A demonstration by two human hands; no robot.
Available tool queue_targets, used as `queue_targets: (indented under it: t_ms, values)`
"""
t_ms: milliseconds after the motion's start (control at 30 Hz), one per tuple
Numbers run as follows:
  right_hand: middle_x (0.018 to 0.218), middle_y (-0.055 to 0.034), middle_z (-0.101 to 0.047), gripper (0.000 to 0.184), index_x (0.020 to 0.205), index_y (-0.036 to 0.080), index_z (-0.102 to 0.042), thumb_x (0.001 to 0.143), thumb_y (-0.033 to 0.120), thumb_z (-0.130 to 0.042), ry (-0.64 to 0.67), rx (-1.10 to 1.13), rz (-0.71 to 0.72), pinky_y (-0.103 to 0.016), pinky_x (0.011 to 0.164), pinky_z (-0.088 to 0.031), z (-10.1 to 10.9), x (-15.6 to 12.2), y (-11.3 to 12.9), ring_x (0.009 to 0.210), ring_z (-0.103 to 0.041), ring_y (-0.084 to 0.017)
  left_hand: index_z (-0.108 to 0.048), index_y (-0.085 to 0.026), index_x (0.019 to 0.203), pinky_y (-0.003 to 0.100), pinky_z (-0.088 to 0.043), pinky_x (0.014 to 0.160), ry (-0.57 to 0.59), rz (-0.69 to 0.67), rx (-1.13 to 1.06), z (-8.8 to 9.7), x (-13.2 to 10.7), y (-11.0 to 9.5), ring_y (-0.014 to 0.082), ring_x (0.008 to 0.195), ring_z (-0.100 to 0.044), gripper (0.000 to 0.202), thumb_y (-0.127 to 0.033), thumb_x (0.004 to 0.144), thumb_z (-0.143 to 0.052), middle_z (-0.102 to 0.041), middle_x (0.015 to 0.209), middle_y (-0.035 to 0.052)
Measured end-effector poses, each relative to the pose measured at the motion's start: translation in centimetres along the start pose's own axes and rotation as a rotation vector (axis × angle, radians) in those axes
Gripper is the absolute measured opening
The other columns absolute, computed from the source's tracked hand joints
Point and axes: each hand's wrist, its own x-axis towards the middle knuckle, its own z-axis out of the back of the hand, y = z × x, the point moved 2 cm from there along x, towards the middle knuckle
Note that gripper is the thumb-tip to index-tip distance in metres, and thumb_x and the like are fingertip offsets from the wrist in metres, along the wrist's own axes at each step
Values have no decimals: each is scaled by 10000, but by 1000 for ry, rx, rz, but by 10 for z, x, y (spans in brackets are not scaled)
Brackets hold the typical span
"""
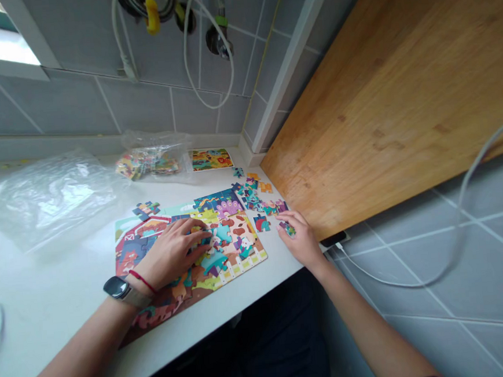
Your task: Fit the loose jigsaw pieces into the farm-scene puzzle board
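A jigsaw puzzle (246, 264) with a farm picture lies flat on the white counter, with several loose pieces on top of its right half. My left hand (179, 240) rests over the middle of it, fingers spread and slightly bent, hiding part of the picture. Beyond the puzzle's right edge, my right hand (301, 240) has thumb and fingers closed around a small puzzle piece (288, 228). A red and teal piece (262, 223) lies between that hand and the puzzle. Several loose pieces (250, 197) are scattered just behind, and a few joined ones (146, 210) sit at the back left edge.
At the back stand a clear bag of puzzle pieces (156, 161) and a small picture card (212, 159). A crumpled plastic bag (55, 192) covers the left back. A wooden board (384, 102) leans close on the right. A white cable (416, 285) hangs below it.
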Motion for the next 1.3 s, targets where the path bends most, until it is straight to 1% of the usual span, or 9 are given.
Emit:
queue_targets:
  t_ms: [133,267,467,567,733,833,967,1133,1300]
  values:
    - [1338,-123,-682,400,1306,207,-720,910,264,-700,204,-99,-27,-454,1110,-532,8,30,-43,1267,-662,-271,-760,-256,1178,459,-543,997,-2,3,2,-2,-1,2,282,1124,-639,327,-445,1073,-516,-685,1228,113]
    - [1464,-172,-628,614,1401,171,-667,816,258,-828,430,-187,96,-475,1140,-494,-9,70,-46,1339,-615,-295,-750,-251,1187,455,-537,1000,2,10,10,-2,-1,2,282,1135,-635,317,-406,1081,-494,-677,1251,114]
    - [1005,-67,-784,421,1152,165,-796,738,132,-860,540,-224,169,-345,879,-570,-23,111,-41,899,-727,-211,-736,-253,1160,443,-527,1004,6,2,-7,2,0,-1,271,1123,-633,286,-377,1084,-489,-679,1238,103]
    - [930,-64,-787,333,1104,163,-816,772,150,-844,529,-272,165,-341,855,-569,-15,122,-40,842,-729,-213,-736,-245,1144,444,-525,998,5,6,-3,3,1,-1,274,1121,-630,281,-373,1085,-492,-675,1238,103]
    - [1455,-182,-650,563,1464,134,-623,933,284,-736,424,-394,90,-429,1122,-480,5,144,-38,1322,-630,-294,-735,-232,1162,453,-525,985,2,0,-7,1,0,-1,279,1120,-622,299,-353,1092,-471,-668,1243,115]
    - [1371,-174,-711,548,1481,139,-606,959,275,-700,533,-503,33,-399,1074,-513,9,146,-41,1238,-687,-292,-739,-238,1167,451,-525,982,-13,-1,-5,-1,-1,0,277,1118,-626,295,-305,1087,-463,-673,1238,113]
    - [1028,-103,-808,495,1193,172,-774,711,148,-886,769,-569,21,-317,872,-562,1,133,-47,960,-760,-285,-744,-254,1159,450,-523,984,-26,10,-16,-2,-1,1,278,1114,-629,280,-331,1085,-486,-677,1229,105]
    - [1155,-155,-755,333,1114,143,-756,789,76,-725,827,-644,58,-304,935,-507,-3,120,-48,1095,-706,-286,-733,-245,1169,458,-522,992,-7,8,-5,-2,-1,1,283,1125,-621,296,-359,1093,-471,-668,1236,110]
    - [1224,-146,-741,442,1227,160,-713,786,154,-740,821,-652,80,-305,935,-507,1,122,-44,1125,-695,-288,-734,-243,1177,455,-526,999,4,19,-5,-3,-2,2,281,1123,-624,275,-337,1082,-494,-665,1246,112]
